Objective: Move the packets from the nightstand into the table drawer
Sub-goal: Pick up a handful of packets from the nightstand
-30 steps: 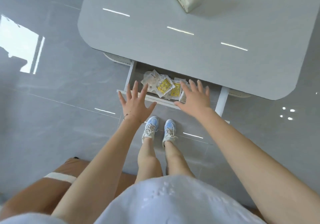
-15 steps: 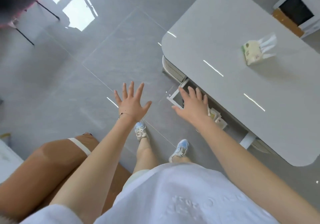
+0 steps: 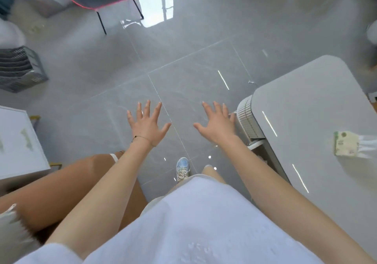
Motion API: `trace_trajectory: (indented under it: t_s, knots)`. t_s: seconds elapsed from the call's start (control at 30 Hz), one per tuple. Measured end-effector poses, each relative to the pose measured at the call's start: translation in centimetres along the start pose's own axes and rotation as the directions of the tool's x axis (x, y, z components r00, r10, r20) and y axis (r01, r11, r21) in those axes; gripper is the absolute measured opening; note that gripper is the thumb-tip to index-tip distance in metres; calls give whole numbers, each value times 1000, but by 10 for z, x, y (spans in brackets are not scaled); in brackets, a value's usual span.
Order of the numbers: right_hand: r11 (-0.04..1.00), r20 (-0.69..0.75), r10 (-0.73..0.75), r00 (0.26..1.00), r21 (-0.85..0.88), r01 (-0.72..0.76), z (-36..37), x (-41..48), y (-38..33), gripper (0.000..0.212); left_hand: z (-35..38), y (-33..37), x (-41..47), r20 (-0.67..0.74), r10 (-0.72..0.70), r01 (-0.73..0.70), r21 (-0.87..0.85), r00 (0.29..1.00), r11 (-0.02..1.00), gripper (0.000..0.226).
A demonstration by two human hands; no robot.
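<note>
While the white nightstand (image 3: pixel 18 141) sits far left, the left hand (image 3: pixel 145 126) and right hand (image 3: pixel 217 126) spread wide and empty over the floor (image 3: pixel 183 63), beside the grey table (image 3: pixel 318 121), its drawer hidden.

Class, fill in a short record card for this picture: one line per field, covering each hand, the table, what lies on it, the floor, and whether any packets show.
left hand: open, fingers spread, empty, held over the floor
right hand: open, empty, near the table's corner
table: grey top, rounded corners, at right
tissue pack: lying on the table top
floor: glossy grey tiles
packets: none visible
drawer: cannot tell its state
</note>
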State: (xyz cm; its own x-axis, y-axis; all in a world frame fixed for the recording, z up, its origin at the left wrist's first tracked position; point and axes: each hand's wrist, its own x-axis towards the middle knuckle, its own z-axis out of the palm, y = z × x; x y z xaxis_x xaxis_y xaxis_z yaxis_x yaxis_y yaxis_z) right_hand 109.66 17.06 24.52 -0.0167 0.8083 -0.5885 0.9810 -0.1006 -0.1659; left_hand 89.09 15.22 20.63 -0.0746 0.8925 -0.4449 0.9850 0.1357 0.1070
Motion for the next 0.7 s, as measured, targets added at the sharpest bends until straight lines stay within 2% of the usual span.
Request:
trace_trajectory:
  t_s: [0.13,0.37,0.53,0.7]
  knots:
    - [994,21,-78,997,-76,80,-18,34,-50,76,-16,-38,19,-11,-95,94,-49,995,994,72]
    - [913,97,-339,936,-204,352,-37,115,-176,73,-47,-132,64,-81,-352,329,-217,932,919,73]
    - [804,186,-488,853,-284,522,-63,166,-269,73,-69,-194,86,-42,-533,491,-334,845,805,72]
    - [663,298,-572,764,-380,645,-83,203,-351,72,-82,-232,90,25,-711,639,-462,703,615,73]
